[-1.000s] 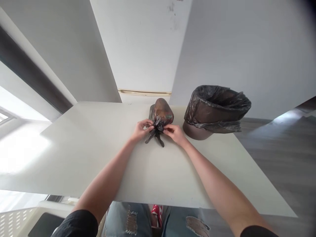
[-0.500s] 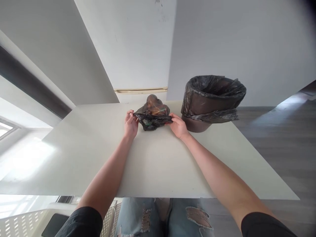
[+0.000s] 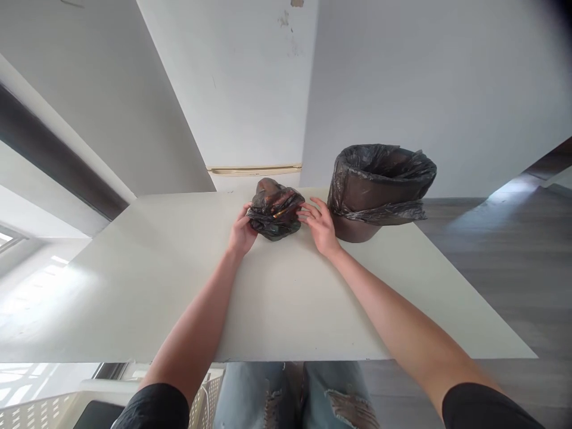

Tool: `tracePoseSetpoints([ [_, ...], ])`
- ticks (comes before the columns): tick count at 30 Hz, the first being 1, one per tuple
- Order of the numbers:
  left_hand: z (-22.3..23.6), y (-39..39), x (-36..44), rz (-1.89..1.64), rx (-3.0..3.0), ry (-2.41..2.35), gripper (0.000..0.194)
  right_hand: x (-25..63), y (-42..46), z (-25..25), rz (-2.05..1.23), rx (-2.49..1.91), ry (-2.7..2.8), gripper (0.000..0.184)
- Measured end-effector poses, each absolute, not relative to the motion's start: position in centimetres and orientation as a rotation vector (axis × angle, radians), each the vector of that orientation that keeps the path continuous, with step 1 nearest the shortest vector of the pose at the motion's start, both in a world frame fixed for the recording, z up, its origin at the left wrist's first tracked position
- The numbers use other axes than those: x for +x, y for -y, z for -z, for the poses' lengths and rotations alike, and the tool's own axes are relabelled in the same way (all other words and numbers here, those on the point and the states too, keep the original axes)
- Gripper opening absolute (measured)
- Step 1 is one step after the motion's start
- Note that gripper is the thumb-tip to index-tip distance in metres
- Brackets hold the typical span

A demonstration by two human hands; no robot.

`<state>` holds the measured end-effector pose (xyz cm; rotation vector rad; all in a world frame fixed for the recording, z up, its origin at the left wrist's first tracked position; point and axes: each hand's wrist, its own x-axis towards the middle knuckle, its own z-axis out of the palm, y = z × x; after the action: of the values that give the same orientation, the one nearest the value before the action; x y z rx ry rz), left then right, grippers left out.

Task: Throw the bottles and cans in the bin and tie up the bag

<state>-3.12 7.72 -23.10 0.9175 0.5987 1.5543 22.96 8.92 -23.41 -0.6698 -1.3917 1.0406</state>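
A dark, thin plastic bag (image 3: 276, 210) lies bunched on the white table in front of me, its contents showing brownish-orange through the film. On its left side my left hand (image 3: 243, 233) is closed, with thumb and fingers gripping the bag's edge. My right hand (image 3: 322, 227) is at the opposite side, fingers spread apart, the tips touching the bag's right edge. Just right of that hand stands a brown trash bin (image 3: 355, 228) with a black liner (image 3: 384, 176) folded over its rim.
The white table (image 3: 286, 310) ends near my legs. At lower left, below the table edge, are a cream perforated basket (image 3: 40, 411) and a dark flat object (image 3: 96, 415). A wall rises behind the table, and grey flooring (image 3: 478, 256) lies to the right.
The bag's gathered, knotted-looking top was pulled apart sideways, then the bag drew into a rounder bundle. My right hand's fingers have spread from their grip on its edge.
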Motion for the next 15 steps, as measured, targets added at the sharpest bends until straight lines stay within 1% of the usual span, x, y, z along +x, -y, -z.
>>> tracePoseSetpoints([
  [2, 23.2, -7.5, -2.9, -1.496, 0.965, -0.615, 0.044, 22.5, -8.2, 23.6, -0.719, -0.744, 1.536, 0.037],
  [4, 23.5, -7.3, -2.5, -1.462, 1.045, -0.606, 0.049, 21.9, -7.4, 23.6, -0.380, -0.706, 1.737, 0.027],
  [6, 23.7, -7.2, -2.3, -1.445, 1.120, -0.590, 0.055, 21.4, -6.6, 23.5, -0.146, -0.606, 1.974, 0.029],
  [8, 23.7, -7.2, -2.2, -1.452, 1.154, -0.592, 0.058, 20.9, -6.1, 23.4, -0.012, -0.586, 2.157, 0.034],
  [10, 23.5, -7.1, -2.3, -1.492, 1.150, -0.612, 0.056, 20.7, -5.9, 23.3, 0.057, -0.659, 2.224, 0.031],
  [13, 23.4, -7.4, -2.6, -1.619, 1.083, -0.652, 0.043, 21.2, -6.1, 23.2, 0.111, -0.727, 2.152, 0.024],
  [15, 23.5, -7.7, -3.0, -1.736, 1.013, -0.682, 0.038, 21.8, -6.4, 23.1, 0.174, -0.764, 1.999, 0.022],
])
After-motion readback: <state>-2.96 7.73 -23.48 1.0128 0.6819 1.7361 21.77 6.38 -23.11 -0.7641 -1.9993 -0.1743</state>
